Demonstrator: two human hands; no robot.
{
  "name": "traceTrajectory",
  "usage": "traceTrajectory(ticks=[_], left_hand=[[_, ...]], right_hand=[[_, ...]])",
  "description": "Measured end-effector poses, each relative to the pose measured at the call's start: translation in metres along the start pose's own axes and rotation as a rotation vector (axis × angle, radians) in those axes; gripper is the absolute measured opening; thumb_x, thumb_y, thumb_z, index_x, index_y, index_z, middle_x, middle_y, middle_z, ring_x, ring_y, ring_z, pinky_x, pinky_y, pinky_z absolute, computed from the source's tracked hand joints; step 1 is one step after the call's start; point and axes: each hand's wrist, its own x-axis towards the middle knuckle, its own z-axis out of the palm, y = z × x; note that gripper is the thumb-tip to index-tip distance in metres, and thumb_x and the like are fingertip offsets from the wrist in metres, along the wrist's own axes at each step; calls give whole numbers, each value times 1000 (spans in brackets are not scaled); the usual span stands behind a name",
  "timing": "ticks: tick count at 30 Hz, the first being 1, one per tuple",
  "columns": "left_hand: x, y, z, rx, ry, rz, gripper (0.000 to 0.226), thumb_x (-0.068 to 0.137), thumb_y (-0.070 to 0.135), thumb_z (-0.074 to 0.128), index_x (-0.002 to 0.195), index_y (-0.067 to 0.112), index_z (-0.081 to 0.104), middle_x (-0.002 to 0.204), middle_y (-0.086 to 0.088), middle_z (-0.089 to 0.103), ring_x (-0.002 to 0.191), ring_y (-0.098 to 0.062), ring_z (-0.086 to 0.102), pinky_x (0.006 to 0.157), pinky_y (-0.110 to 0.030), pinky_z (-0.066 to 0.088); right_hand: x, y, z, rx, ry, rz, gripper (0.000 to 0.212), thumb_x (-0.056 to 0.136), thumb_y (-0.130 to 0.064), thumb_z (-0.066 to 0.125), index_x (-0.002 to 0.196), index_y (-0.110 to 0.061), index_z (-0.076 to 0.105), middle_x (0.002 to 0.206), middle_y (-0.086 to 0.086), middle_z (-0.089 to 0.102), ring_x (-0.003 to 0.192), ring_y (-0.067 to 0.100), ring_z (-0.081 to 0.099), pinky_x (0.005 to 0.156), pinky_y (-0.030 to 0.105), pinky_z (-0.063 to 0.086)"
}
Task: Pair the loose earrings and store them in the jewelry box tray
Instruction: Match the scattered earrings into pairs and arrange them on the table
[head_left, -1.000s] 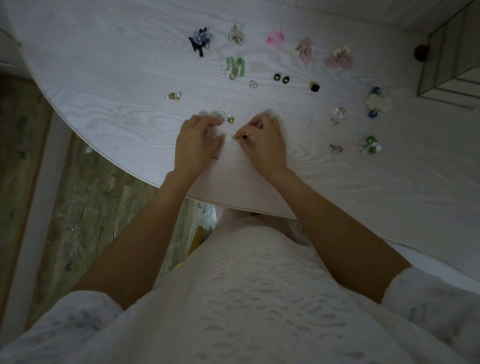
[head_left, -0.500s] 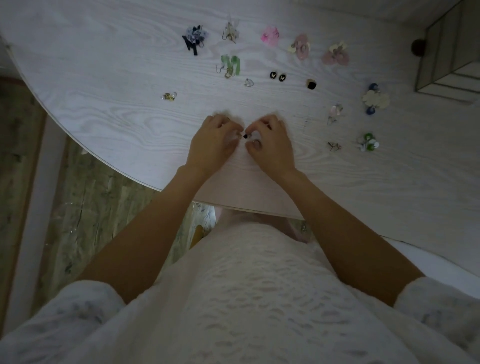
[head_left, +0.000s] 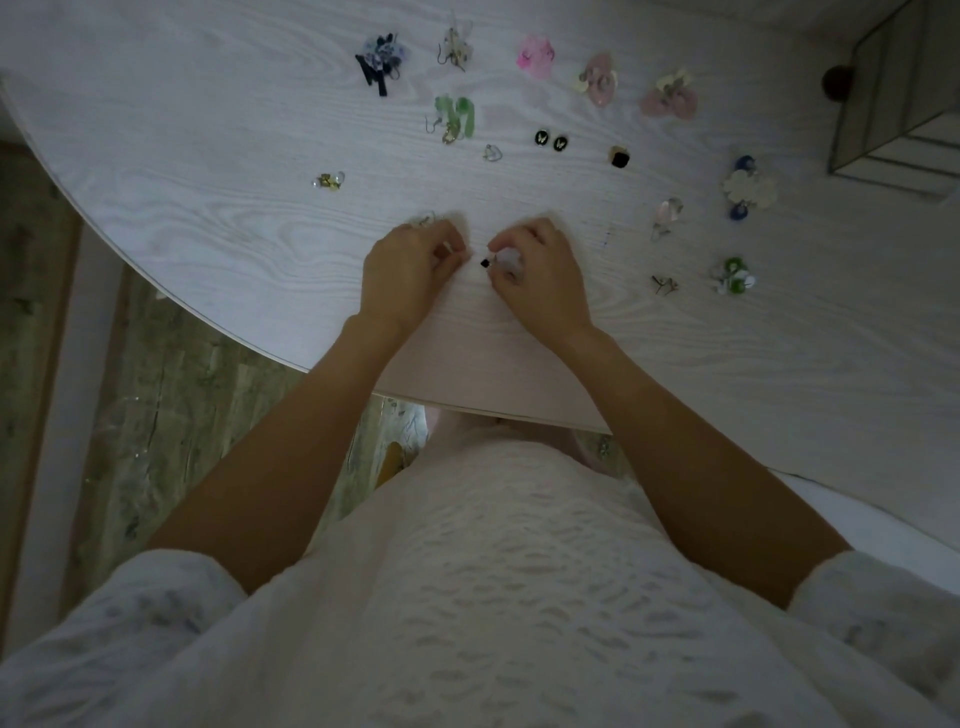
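Over the near part of the white wooden table (head_left: 208, 156), my right hand (head_left: 540, 275) pinches a small black stud earring (head_left: 484, 263) at its fingertips. My left hand (head_left: 410, 265) sits just left of the stud with curled fingers, a small gap away; what it holds is hidden. A thin wire-hook earring (head_left: 426, 220) peeks out beyond its knuckles. Several loose earrings lie further back, among them a green pair (head_left: 454, 117), black oval studs (head_left: 550, 140) and a black square stud (head_left: 620, 157). The glass jewelry box (head_left: 893, 104) stands at the far right.
More earrings ring the hands: a black-blue bow pair (head_left: 382, 57), a pink flower (head_left: 535, 57), a yellow piece (head_left: 330, 180), a white flower with blue (head_left: 748, 187), a green-white one (head_left: 733, 275). The table's curved edge runs close on the left, above the floor.
Both hands slid right along the table and met around the black stud. Now they have drawn slightly apart, and the stud stays at my right fingertips.
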Motion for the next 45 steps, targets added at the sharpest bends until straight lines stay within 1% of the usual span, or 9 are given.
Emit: traceTrajectory(ticks=[5,12,18,22,28,33,38,42,45], left_hand=[[-5,-6,-3,-16,51,-27,21,90,27,56,100,15,70,90,-10,68,88,-26,56,75,-30,39],[-10,-22,-14,-73,174,-69,22,91,19,50,105,15,66,94,-7,67,87,-26,53,70,-21,32],[-4,-16,-15,126,47,180,22,82,18,61,103,12,67,98,-10,69,91,-33,55,73,-33,43],[7,-7,-11,188,2,128,18,88,24,57,99,16,68,92,-8,70,88,-27,57,67,-33,42],[7,-1,-9,-498,-40,-181,12,84,21,65,94,24,71,77,16,64,71,4,55,72,-10,44],[3,-2,-9,-617,-36,-248,14,82,21,68,96,20,71,80,9,66,78,-2,60,81,-20,48],[2,-1,-9,-385,14,-162,10,81,23,67,90,24,69,79,11,67,68,-1,56,67,-12,43],[18,13,-5,-46,14,75,14,83,21,60,95,17,67,88,3,70,79,-19,56,70,-24,37],[40,29,7,9,-33,162,17,86,17,54,96,13,67,92,-7,68,85,-26,57,71,-28,38]], right_hand=[[0,5,-10,84,50,76,20,84,-10,56,102,-13,64,109,5,56,93,13,53,80,21,42],[3,2,-7,19,-16,47,13,83,-17,61,96,-17,65,92,3,63,87,18,55,74,24,41],[12,-5,-1,-137,-41,5,12,85,-16,60,92,-17,68,91,3,68,91,20,56,71,25,41],[19,-10,0,-157,-50,-11,15,86,-15,58,91,-19,71,93,3,69,92,21,57,75,29,45],[17,-17,-7,132,6,91,11,86,-14,61,92,-14,69,89,1,71,81,11,64,72,23,51],[15,-14,-9,510,-48,190,15,86,-3,59,95,-7,70,82,0,66,84,13,63,66,12,48],[13,2,-11,244,35,113,17,86,-5,57,97,-11,68,90,3,70,82,9,62,75,15,48],[19,22,-27,-57,149,24,14,85,-8,53,92,-9,64,88,7,67,82,20,60,76,30,47],[28,32,-39,-156,175,34,14,86,-7,50,92,-7,63,93,10,64,84,21,57,72,22,37]])
